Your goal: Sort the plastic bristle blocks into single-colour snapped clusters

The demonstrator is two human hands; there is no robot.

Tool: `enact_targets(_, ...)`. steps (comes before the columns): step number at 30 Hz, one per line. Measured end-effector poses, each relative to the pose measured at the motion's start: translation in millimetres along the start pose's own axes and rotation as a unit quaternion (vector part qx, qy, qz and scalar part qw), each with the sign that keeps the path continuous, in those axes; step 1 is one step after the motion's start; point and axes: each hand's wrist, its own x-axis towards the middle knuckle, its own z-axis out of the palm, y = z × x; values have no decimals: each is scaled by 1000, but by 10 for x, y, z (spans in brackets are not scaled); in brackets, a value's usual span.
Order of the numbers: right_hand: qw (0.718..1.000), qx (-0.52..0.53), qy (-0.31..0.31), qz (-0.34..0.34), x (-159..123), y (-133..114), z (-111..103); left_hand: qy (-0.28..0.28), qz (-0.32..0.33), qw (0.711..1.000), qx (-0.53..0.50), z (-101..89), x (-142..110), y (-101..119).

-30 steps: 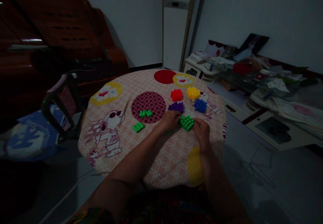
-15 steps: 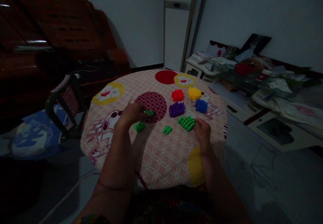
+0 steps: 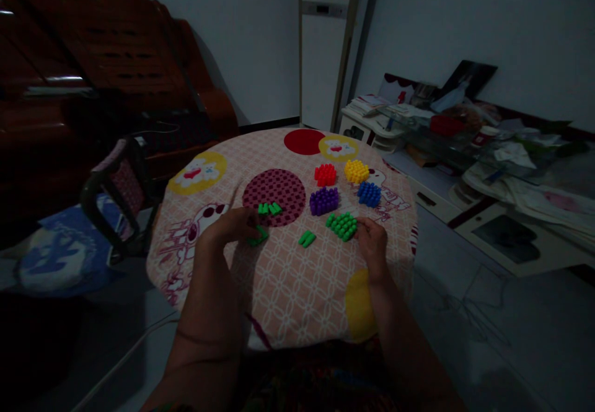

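Note:
My left hand (image 3: 236, 226) reaches down over a few green peg-like pieces (image 3: 260, 236) at the left, its curled fingers partly covering them. Just beyond it, a short row of green pegs (image 3: 269, 209) lies on the dark red circle. My right hand (image 3: 372, 240) has its thumb and fingers closed at the right edge of a cluster of green knobbed pegs (image 3: 343, 226). Between the hands lies a small pair of green pegs (image 3: 307, 238). The finger contact on both sides is dim.
Purple (image 3: 324, 201), red (image 3: 325, 175), yellow (image 3: 356, 171) and blue peg clusters (image 3: 369, 194) stand behind the green cluster. A patterned cloth (image 3: 297, 294) covers the round table. A chair (image 3: 111, 195) is at the left, a cluttered cabinet (image 3: 493, 238) at the right.
My left hand has drawn back toward me and left, from the row on the dark circle to the nearer green pieces. That row now shows uncovered. My right hand stays at the green cluster.

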Motion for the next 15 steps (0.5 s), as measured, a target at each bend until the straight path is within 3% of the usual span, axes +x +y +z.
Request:
enact_targets(4, 1000, 1, 3, -1, -1, 7, 9, 38, 41, 998, -29, -40, -12, 168)
enact_targets(8, 1000, 7, 1, -6, 1, 2, 13, 95, 141, 983, -71, -1, 16, 536)
enact_targets(15, 1000, 0, 0, -8, -12, -41, -14, 87, 326, 933, -129, 468, 106, 1213)
